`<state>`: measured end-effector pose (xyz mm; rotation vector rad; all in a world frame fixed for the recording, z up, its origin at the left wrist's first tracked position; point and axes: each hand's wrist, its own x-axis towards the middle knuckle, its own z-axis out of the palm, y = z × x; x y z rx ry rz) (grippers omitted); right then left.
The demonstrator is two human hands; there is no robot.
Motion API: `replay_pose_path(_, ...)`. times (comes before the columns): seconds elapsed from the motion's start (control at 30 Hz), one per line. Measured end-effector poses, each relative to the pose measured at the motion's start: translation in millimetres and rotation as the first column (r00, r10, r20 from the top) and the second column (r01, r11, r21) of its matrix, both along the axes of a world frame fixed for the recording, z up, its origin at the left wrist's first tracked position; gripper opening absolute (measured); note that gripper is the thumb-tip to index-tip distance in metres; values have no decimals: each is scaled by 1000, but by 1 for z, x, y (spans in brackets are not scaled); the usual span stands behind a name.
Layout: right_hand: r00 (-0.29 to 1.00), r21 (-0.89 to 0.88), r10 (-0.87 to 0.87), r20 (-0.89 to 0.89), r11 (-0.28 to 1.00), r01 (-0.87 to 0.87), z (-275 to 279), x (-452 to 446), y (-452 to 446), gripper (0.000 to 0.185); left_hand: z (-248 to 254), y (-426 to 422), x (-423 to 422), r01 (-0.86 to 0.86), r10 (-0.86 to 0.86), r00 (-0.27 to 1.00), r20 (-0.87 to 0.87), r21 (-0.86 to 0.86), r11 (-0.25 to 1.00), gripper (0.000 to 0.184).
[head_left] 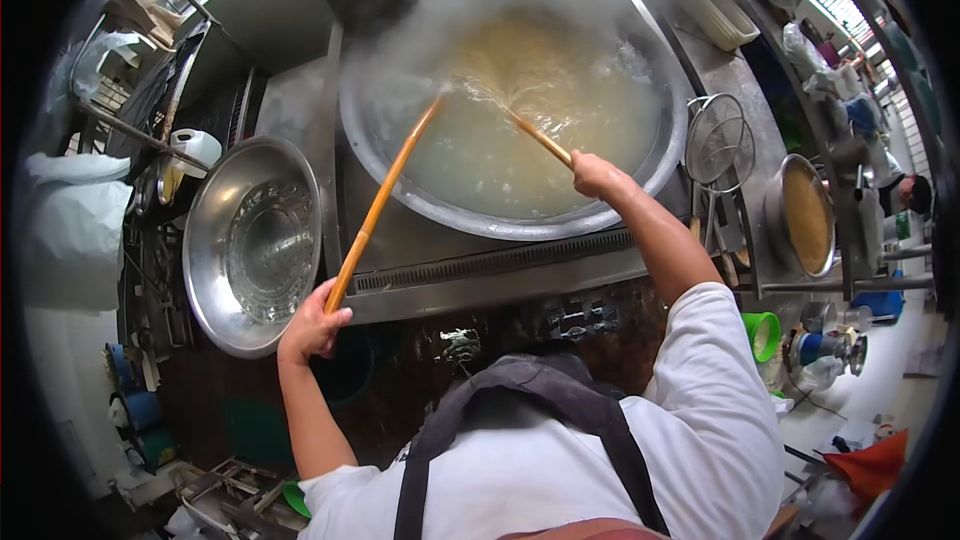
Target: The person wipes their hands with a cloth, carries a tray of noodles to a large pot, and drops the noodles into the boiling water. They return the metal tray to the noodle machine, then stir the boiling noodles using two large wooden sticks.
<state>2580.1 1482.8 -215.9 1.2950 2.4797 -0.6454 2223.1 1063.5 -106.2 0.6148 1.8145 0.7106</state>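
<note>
My left hand (315, 322) is closed round the lower end of a long wooden stick (380, 202), which slants up over the near left rim of a big round pot (520, 230). My right hand (596, 176) grips a second wooden stick (542, 138) above the pot's right half. Both sticks' far ends reach the cloudy, pale liquid (480, 160), which ripples between them. Steam rises over the back of the pot and hides its far rim.
A large steel basin (270, 250) stands left of the pot. On the right are a wire strainer (718, 143), a pan of brown contents (805, 215) and a green container (762, 337). A white jug (196, 148) is at the upper left.
</note>
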Motion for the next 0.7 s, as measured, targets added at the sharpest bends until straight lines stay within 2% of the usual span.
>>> replay_pose_path(0.07,1000,-41,-17,14,999,18,-8,1,-18,27,11,-32,9,-34,33,999,24,28,999,67)
replay_pose_path(0.13,995,-126,-91,32,988,94,29,-8,-58,26,17,-58,10,-34,31,998,49,49,998,66)
replay_pose_path(0.23,1000,-18,6,17,1000,-6,8,-8,-86,26,19,-94,9,-23,20,999,29,93,995,65)
replay_pose_path(0.27,997,-119,-48,57,991,55,29,-12,-104,27,15,-105,9,-17,17,1000,4,113,993,65)
replay_pose_path(0.4,999,-43,-25,26,999,26,36,-11,-155,28,20,-145,13,0,14,994,-107,124,992,65)
replay_pose_path(0.5,995,-68,-60,81,996,65,60,-12,-196,29,19,-168,14,-17,33,993,-114,137,990,63)
replay_pose_path(0.53,997,-64,-46,68,997,51,51,-9,-201,29,16,-172,15,-18,35,994,-102,158,987,61)
replay_pose_path(0.63,999,19,-9,51,1000,8,43,5,-231,29,3,-177,12,54,-15,987,-163,237,970,60)
replay_pose_path(0.7,999,33,-37,38,999,36,62,20,-248,28,7,-167,14,88,-45,979,-198,215,973,59)
